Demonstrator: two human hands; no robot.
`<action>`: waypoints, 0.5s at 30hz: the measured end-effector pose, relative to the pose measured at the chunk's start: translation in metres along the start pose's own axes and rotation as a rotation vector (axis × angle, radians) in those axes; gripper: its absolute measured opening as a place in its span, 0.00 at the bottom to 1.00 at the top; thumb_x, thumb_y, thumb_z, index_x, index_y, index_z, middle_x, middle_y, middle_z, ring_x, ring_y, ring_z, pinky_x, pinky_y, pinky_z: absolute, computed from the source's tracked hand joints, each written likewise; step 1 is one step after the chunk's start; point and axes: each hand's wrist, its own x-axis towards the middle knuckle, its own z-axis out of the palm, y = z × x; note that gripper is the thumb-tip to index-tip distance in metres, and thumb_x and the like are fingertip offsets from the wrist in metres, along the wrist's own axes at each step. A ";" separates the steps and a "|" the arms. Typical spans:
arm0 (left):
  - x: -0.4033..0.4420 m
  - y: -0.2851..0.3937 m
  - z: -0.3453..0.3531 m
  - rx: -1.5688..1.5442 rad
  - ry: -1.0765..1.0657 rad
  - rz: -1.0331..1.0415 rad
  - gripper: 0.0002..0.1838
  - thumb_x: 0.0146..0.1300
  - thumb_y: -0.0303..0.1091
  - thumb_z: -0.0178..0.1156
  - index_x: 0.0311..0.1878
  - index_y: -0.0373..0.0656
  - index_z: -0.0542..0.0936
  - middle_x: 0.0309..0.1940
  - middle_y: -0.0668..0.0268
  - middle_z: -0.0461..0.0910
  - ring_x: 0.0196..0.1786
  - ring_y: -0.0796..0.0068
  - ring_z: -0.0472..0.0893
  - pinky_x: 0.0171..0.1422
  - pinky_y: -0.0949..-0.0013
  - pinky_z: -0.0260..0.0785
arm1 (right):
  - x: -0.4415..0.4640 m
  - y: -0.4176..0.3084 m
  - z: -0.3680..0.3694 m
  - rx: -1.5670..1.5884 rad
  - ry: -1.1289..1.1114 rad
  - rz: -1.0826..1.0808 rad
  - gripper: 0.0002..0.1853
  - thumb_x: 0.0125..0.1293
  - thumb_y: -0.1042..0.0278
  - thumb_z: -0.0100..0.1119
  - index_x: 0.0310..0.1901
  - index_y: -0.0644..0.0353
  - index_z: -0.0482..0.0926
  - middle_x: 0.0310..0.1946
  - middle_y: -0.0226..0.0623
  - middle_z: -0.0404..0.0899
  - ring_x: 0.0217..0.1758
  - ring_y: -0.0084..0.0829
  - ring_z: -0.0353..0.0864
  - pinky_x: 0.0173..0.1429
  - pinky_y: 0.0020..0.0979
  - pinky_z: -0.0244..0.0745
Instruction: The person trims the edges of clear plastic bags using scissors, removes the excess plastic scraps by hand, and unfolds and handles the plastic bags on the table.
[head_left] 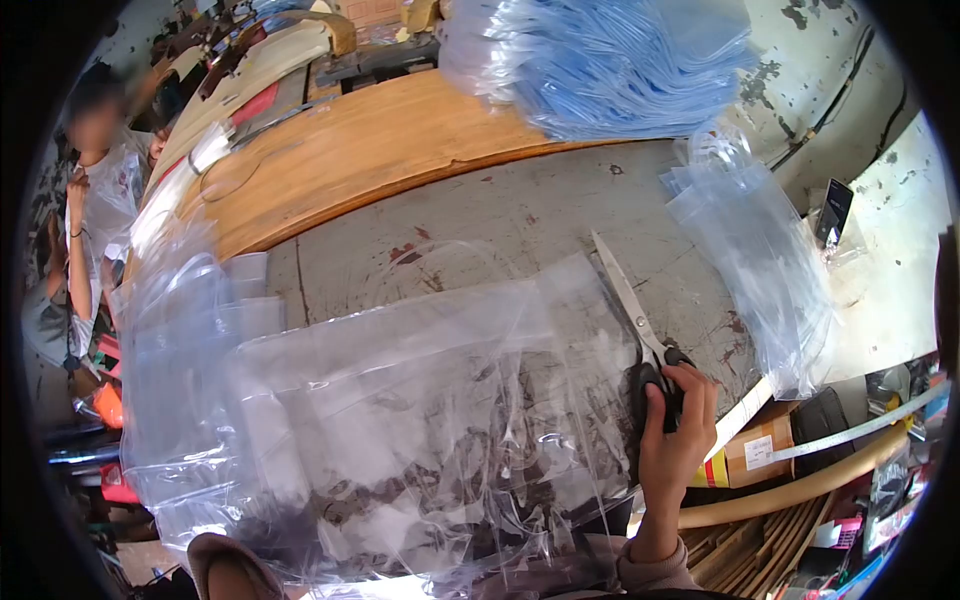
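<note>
My right hand [678, 425] grips the black handles of a pair of scissors [640, 318], whose blades point away from me, nearly together, over the grey worktop [440, 235]. Left of the scissors, a large clear plastic sheet or bag [400, 400] lies spread across the near part of the worktop. At the bottom left a sleeve cuff [225, 565] shows at the plastic's near edge. The fingers of my left hand are not visible.
Clear plastic pieces lie in a left stack [185, 370] and a right stack [760, 270]. Bluish plastic [630, 65] is piled beyond a raised wooden board [370, 150]. A phone [833, 212] stands at the right. Another person [105, 190] is at the far left.
</note>
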 end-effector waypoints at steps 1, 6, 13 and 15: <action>0.000 0.000 0.000 0.002 -0.008 0.002 0.26 0.66 0.45 0.42 0.64 0.41 0.61 0.67 0.63 0.57 0.70 0.69 0.55 0.73 0.46 0.38 | -0.001 0.000 0.000 0.007 -0.008 -0.004 0.11 0.56 0.78 0.61 0.42 0.62 0.75 0.42 0.46 0.75 0.45 0.46 0.74 0.48 0.37 0.69; 0.000 0.002 -0.001 0.009 -0.013 0.019 0.26 0.66 0.45 0.42 0.63 0.41 0.61 0.67 0.63 0.58 0.70 0.69 0.56 0.73 0.46 0.38 | 0.001 0.001 0.002 0.003 0.009 -0.008 0.11 0.56 0.78 0.60 0.42 0.63 0.75 0.42 0.46 0.75 0.45 0.45 0.74 0.48 0.36 0.69; 0.002 0.005 -0.006 0.017 -0.033 0.039 0.26 0.66 0.45 0.41 0.63 0.41 0.62 0.67 0.63 0.58 0.70 0.69 0.56 0.73 0.47 0.39 | 0.000 -0.001 0.000 0.009 0.001 -0.003 0.10 0.56 0.78 0.60 0.41 0.63 0.75 0.42 0.46 0.75 0.45 0.45 0.74 0.48 0.37 0.69; 0.002 0.006 -0.007 0.018 -0.042 0.039 0.26 0.66 0.45 0.41 0.63 0.40 0.62 0.66 0.63 0.58 0.69 0.69 0.56 0.73 0.47 0.39 | 0.000 -0.002 -0.001 0.005 -0.012 -0.006 0.10 0.56 0.78 0.60 0.41 0.63 0.75 0.41 0.46 0.75 0.45 0.45 0.74 0.48 0.37 0.69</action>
